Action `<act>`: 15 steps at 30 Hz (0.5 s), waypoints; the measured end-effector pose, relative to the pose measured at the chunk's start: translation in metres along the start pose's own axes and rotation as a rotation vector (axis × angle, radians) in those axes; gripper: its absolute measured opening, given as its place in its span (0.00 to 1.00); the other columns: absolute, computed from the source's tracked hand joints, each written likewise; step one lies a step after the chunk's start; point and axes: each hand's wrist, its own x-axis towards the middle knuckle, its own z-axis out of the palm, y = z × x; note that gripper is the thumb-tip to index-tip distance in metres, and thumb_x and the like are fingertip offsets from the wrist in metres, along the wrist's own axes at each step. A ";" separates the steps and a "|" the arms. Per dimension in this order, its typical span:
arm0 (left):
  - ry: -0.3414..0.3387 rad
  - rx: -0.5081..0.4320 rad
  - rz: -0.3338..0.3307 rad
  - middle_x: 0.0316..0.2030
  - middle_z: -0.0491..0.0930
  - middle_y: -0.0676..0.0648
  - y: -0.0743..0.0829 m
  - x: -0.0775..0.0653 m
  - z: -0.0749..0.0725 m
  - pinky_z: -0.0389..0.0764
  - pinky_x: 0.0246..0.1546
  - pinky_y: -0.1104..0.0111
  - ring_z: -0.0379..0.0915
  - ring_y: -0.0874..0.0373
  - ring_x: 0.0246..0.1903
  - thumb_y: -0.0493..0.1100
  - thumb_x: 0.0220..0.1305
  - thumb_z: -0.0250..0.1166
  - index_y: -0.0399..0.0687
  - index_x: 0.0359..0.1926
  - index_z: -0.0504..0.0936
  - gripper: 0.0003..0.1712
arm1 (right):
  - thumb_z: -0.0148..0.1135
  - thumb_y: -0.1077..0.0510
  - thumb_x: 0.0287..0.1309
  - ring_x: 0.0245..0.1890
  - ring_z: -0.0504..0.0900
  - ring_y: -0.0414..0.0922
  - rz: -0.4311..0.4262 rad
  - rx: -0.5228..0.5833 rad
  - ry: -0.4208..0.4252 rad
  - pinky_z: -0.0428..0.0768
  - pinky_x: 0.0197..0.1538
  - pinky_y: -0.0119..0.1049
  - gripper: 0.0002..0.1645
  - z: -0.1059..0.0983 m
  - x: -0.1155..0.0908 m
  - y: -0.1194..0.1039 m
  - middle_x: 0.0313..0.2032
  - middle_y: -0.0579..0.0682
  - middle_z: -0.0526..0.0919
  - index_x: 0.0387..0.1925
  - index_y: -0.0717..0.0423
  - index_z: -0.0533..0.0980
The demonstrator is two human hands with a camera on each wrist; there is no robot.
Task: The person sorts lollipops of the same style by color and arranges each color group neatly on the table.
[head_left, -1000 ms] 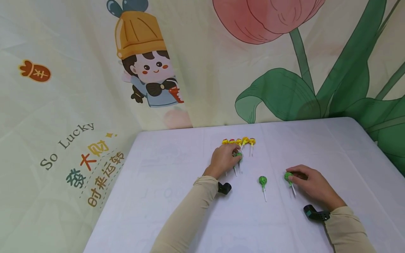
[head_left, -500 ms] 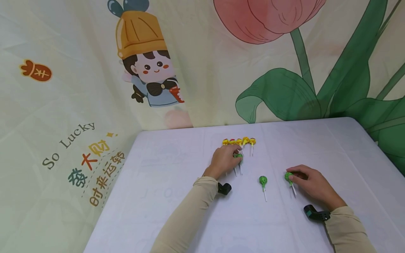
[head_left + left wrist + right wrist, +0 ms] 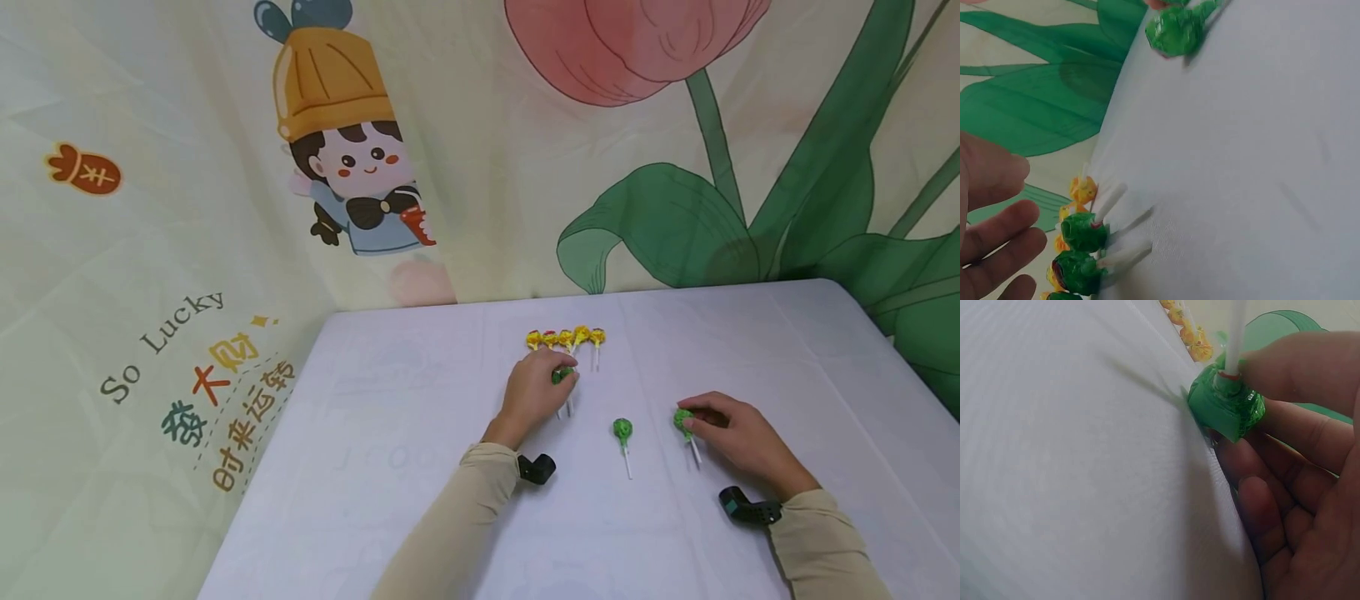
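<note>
My left hand [image 3: 531, 393] hovers beside a row of green-wrapped lollipops [image 3: 1084, 232], its thumb and fingers spread apart. In the left wrist view a gap shows between those fingertips and the green lollipop heads, and nothing is held. The hand hides part of this row from the head camera. Over on the right, my right hand [image 3: 742, 437] pinches the head of another green lollipop [image 3: 1225, 403] between thumb and fingers, its white stick pointing toward me. Between the hands a single green lollipop [image 3: 623, 430] lies on the table, stick toward the near side.
Several yellow-wrapped lollipops [image 3: 581, 335], one with red on it, form a row behind the green ones near the table's far edge. A white cloth covers the table [image 3: 420, 500]. Behind it hangs a printed curtain [image 3: 487, 167] with flowers and a cartoon figure.
My left hand has drawn slightly back toward me and its fingers have come away from the green lollipops. The right hand stays in place with its lollipop.
</note>
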 end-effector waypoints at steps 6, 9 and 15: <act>0.026 -0.089 0.035 0.42 0.84 0.52 0.009 -0.015 0.004 0.77 0.45 0.68 0.78 0.60 0.43 0.45 0.66 0.67 0.50 0.47 0.88 0.10 | 0.62 0.43 0.68 0.51 0.78 0.53 0.009 0.002 0.003 0.75 0.52 0.53 0.25 0.000 -0.001 -0.002 0.54 0.56 0.80 0.58 0.54 0.79; 0.013 -0.121 0.057 0.40 0.84 0.54 0.013 -0.022 0.008 0.76 0.42 0.72 0.78 0.62 0.40 0.44 0.67 0.67 0.50 0.47 0.87 0.10 | 0.63 0.45 0.68 0.51 0.78 0.53 0.009 0.000 0.008 0.76 0.52 0.53 0.24 0.000 -0.001 -0.003 0.54 0.56 0.80 0.57 0.54 0.79; -0.029 -0.174 0.079 0.40 0.84 0.57 0.019 -0.033 0.017 0.76 0.39 0.76 0.78 0.68 0.38 0.44 0.67 0.66 0.51 0.46 0.87 0.09 | 0.64 0.46 0.67 0.49 0.78 0.52 0.005 -0.011 0.014 0.75 0.51 0.51 0.22 0.001 -0.002 -0.004 0.52 0.56 0.81 0.56 0.55 0.79</act>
